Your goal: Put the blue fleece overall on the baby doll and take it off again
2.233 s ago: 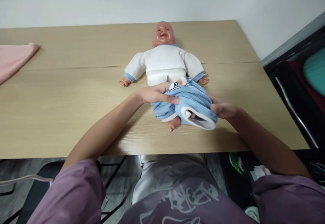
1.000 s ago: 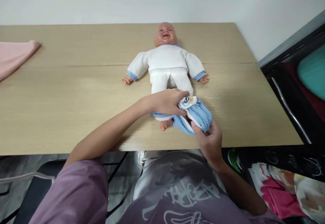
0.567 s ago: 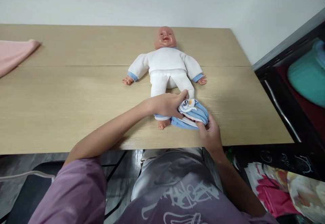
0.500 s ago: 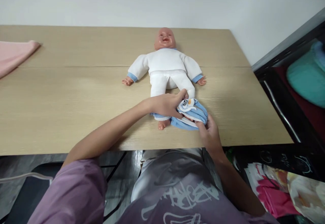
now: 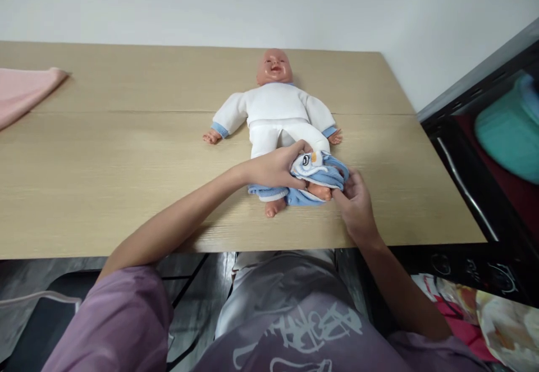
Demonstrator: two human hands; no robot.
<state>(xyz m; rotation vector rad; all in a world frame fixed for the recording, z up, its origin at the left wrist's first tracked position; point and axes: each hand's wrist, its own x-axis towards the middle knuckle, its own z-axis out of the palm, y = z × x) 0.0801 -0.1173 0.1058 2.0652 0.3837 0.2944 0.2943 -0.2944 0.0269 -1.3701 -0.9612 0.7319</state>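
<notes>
A baby doll (image 5: 275, 102) in a white top and white trousers with blue cuffs lies on its back, head toward the wall. Around its lower legs is a blue and white garment (image 5: 314, 167) with an eye and an orange beak on it, possibly a pair of pants. My left hand (image 5: 280, 165) grips the garment's upper edge, fingers closed. At the right side my right hand (image 5: 353, 198) pinches the garment's edge beside the doll's foot (image 5: 320, 191), which sticks out of the opening. The doll's other foot (image 5: 275, 208) shows below a blue cuff.
The doll lies near the front edge of a wooden table (image 5: 147, 136). A pink cloth (image 5: 27, 91) is at the far left. To the right stand a black shelf or appliance (image 5: 463, 175) and a teal container (image 5: 509, 130). A white wall is behind.
The doll's foot on the right now pokes out through the garment, where it was mostly covered. Both hands have shifted the garment slightly up the leg, and the knee is bent more outward.
</notes>
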